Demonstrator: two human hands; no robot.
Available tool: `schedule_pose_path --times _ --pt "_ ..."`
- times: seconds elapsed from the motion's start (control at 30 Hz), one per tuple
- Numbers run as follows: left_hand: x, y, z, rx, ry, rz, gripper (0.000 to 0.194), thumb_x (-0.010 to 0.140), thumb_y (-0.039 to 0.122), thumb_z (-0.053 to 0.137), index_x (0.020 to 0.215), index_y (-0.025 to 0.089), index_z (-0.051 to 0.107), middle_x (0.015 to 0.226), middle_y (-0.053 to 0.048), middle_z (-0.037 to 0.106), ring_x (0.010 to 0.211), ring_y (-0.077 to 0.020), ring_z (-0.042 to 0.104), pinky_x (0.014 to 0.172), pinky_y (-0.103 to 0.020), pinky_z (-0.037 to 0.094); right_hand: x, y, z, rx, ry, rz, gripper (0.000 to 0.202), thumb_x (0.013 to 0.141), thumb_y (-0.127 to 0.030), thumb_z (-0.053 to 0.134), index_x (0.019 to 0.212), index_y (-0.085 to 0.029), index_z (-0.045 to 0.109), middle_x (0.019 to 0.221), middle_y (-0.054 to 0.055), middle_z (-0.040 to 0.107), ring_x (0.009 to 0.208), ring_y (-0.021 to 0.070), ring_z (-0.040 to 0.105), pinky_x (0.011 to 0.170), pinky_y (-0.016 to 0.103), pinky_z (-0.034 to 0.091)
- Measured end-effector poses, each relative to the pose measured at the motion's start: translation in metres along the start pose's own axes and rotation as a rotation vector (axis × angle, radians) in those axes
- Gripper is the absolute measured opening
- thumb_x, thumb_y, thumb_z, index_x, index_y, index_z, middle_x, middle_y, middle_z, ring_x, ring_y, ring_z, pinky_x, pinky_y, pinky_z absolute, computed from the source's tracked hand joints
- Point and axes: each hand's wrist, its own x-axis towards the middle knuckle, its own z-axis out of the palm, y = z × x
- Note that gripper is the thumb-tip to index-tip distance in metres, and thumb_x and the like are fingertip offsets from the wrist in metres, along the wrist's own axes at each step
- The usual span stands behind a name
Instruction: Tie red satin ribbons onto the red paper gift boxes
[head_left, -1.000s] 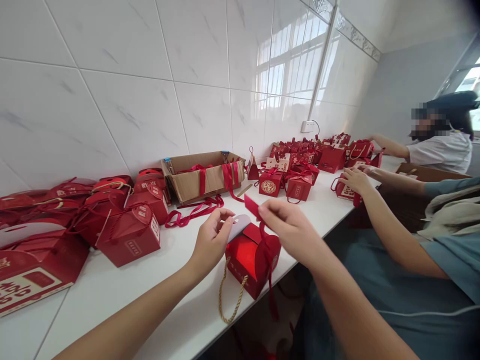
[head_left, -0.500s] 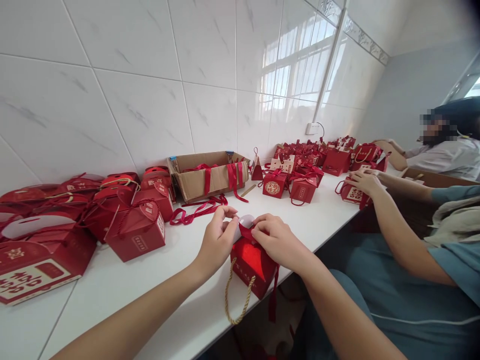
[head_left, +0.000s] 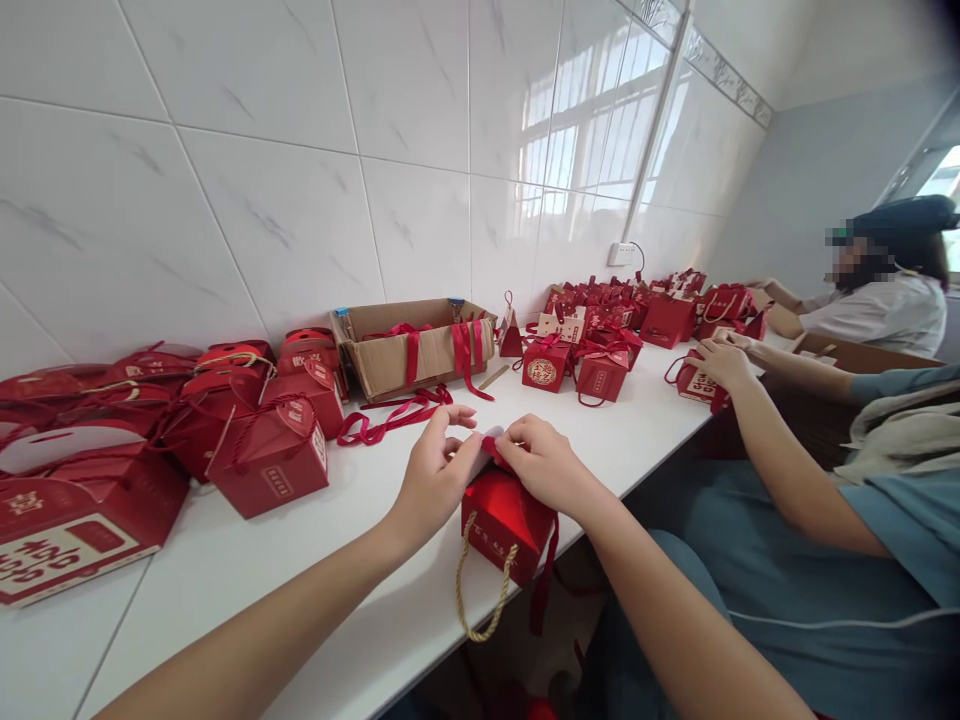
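A small red gift box [head_left: 501, 530] stands at the table's front edge, its gold rope handle [head_left: 480, 638] hanging down over the near side. My left hand [head_left: 436, 480] pinches the box's raised top flap, whose pale inner side shows, with thumb and forefinger; the other fingers are loosely curled. My right hand [head_left: 551, 470] has thumb and fingers closed on a dark red ribbon [head_left: 541, 600] at the top of the box. One end of the ribbon trails past the table edge. Where the ribbon passes at the flap is partly hidden by my fingers.
Finished-looking red boxes [head_left: 266, 455] crowd the left of the white table [head_left: 360, 560]. A cardboard box [head_left: 420, 365] with ribbons over its rim stands by the wall, loose ribbon [head_left: 375, 425] before it. More boxes sit right; a co-worker's hands [head_left: 724, 360] handle one there.
Both hands stay at the top of the gift box. The ribbon between my fingertips has been drawn in closer to the flap, and less of the pale inner side shows. The view has shifted slightly.
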Motion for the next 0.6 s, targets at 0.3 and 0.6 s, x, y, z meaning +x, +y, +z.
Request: schedule_pose_path --times 0.3,0.6 --pt "0.01 -0.003 -0.003 -0.06 -0.167 -0.123 0.028 0.079 0.041 0.047 0.063 0.018 0.042 0.062 0.004 0.042 0.061 -0.0112 0.046 0.055 -0.021 0.039 0.002 0.001 0.003 -0.016 0.053 -0.113 0.023 0.088 -0.03 0.045 0.074 -0.021 0.062 0.096 0.005 0.059 0.097 0.0218 0.052 0.094 0.044 0.029" --pt "0.039 -0.059 -0.029 0.754 -0.131 -0.011 0.024 0.076 0.038 0.047 0.062 0.02 0.051 0.076 -0.004 0.059 0.071 -0.02 0.053 0.06 -0.03 0.036 -0.081 0.038 -0.007 0.663 0.021 -0.033 0.034 0.089 -0.048 0.047 0.078 -0.018 0.058 0.055 -0.002 0.049 0.056 0.0114 0.046 0.059 0.025 0.036"
